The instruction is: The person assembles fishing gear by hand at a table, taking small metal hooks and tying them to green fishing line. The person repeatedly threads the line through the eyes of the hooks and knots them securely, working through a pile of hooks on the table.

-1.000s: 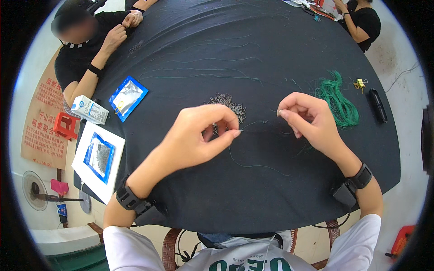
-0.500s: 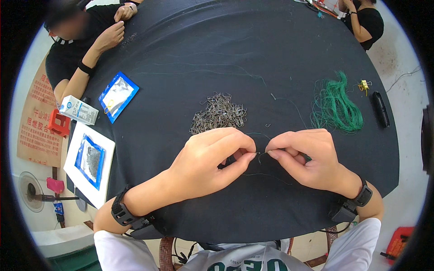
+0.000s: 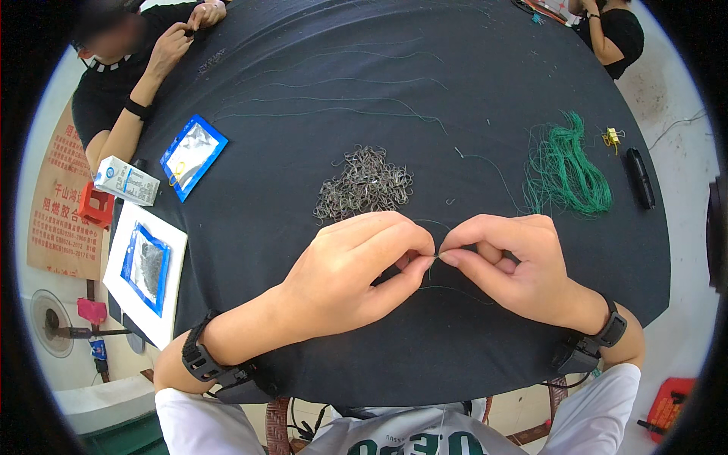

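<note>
My left hand (image 3: 353, 273) and my right hand (image 3: 516, 262) meet fingertip to fingertip over the near middle of the black-covered table. Both are closed in pinches on thin green fishing line (image 3: 431, 271), whose loose end curls out below the fingertips. Whether a hook is hidden in the left pinch I cannot make out. Just beyond my left hand lies a heap of metal fish hooks (image 3: 366, 186). One single hook (image 3: 450, 202) rests apart, to the right of the heap. A hank of green line (image 3: 569, 171) is spread beyond my right hand.
Several strands of line (image 3: 334, 111) trail across the far tablecloth. At left are a blue-edged packet (image 3: 193, 158), a carton (image 3: 127, 180), and a white board (image 3: 163, 318) bearing another packet (image 3: 146, 269). A black pen (image 3: 641, 178) and yellow clip (image 3: 612, 137) lie right. Two other people sit across.
My hands have come closer, so the fingertips now meet where a small gap showed before. The person at far left has shifted their hands slightly.
</note>
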Tool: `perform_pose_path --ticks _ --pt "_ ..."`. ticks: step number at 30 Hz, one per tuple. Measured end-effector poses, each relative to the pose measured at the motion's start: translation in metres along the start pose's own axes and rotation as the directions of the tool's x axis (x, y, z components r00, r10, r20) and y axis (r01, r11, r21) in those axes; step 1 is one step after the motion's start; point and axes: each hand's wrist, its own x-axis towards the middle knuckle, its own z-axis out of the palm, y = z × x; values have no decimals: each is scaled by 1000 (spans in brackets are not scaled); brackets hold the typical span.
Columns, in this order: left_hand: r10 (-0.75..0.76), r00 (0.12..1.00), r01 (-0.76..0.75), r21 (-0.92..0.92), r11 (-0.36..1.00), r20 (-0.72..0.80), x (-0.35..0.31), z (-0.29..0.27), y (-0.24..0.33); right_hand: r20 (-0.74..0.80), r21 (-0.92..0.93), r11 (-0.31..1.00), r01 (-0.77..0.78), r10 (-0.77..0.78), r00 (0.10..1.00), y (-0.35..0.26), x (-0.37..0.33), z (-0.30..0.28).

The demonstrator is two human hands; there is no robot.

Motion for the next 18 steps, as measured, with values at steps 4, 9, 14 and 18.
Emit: perform_pose_path --ticks 4,9,14,18 --pt "9 1000 -9 -18 1000 8 2 0 2 23 57 997 -44 43 999 -2 -1 0" --pt "5 1000 -5 -44 999 -2 1 1 3 24 79 996 -37 35 999 -2 -1 1" --pt "22 1000 -22 -15 1000 0 1 0 2 23 56 998 -8 7 1000 -2 -1 0" --pt "18 1000 -18 -9 1000 0 1 -1 2 30 78 996 -30 28 999 -2 -1 0"
